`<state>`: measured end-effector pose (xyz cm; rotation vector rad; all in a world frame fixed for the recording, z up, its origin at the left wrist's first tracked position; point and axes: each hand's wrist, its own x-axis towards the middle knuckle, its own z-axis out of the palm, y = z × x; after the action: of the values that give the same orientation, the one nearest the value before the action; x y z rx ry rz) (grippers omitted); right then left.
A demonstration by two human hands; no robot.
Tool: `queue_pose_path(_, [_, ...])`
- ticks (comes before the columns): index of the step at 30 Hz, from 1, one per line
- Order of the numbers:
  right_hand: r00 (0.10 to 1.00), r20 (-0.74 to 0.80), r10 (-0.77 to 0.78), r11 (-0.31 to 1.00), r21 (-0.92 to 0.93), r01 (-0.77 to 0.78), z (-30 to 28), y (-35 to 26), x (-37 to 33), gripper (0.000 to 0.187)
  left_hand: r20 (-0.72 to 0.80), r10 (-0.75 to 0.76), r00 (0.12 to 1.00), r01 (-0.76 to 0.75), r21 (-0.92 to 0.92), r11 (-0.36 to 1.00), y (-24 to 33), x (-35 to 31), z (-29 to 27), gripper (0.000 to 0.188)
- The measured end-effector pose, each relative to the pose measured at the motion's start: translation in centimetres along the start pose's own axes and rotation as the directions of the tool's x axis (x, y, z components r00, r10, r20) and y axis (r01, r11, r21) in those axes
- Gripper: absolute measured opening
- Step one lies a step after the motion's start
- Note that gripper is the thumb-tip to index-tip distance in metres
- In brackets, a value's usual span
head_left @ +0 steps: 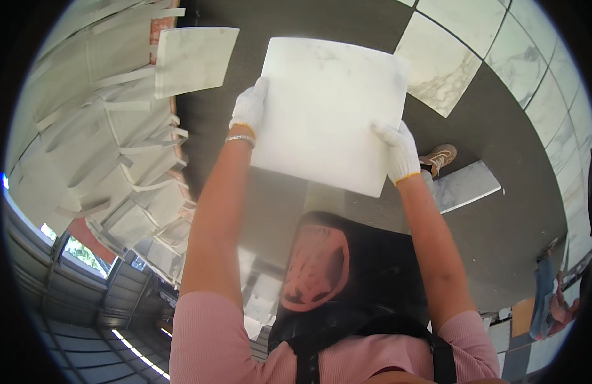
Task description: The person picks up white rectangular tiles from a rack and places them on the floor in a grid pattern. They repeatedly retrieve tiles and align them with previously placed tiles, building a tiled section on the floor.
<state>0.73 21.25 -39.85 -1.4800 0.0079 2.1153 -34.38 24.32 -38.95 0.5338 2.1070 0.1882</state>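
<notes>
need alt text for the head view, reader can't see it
A person's gloved left hand and right hand hold a squarish white slab by opposite sides above a grey floor. Pale slabs crowd the left; marble tiles lie at upper right.

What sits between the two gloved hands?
In the head view, a white slab spans from the left hand to the right hand, gripped at both sides.

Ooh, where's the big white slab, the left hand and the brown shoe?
White slab (329, 115): head view, middle of its broad face.
Left hand (248, 109): head view, back of its white glove.
Brown shoe (442, 157): head view, its upper.
</notes>
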Motion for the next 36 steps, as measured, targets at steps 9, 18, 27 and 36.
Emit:
queue_pose_path(9, [0.988, -0.135, -0.080, 0.984, -0.169, 0.056, -0.6, -2.5, 7.7, 0.052, 0.126, -0.017, 0.992, 0.070, -0.431, 0.900, -1.0, 6.1, 5.0, 0.052])
queue_pose_path(18, [0.998, -0.064, 0.005, 0.844, -0.534, -0.038, -1.6, -7.6, 12.8, 0.067, 0.624, 0.033, 0.781, 0.384, -0.521, 0.762, -1.7, 2.0, 3.6, 0.053])
queue_pose_path(27, [0.976, 0.108, -0.190, 0.411, -0.894, 0.179, -0.3, -10.6, 16.4, 0.079, 0.524, 0.190, 0.830, 0.360, -0.764, 0.536, -1.1, -5.8, 5.9, 0.060])
queue_pose_path(36, [0.983, 0.001, 0.186, 0.954, 0.238, -0.181, -1.4, 0.7, 8.7, 0.059, 0.272, 0.088, 0.958, 0.217, -0.893, 0.395, 0.3, -5.4, 11.5, 0.054])
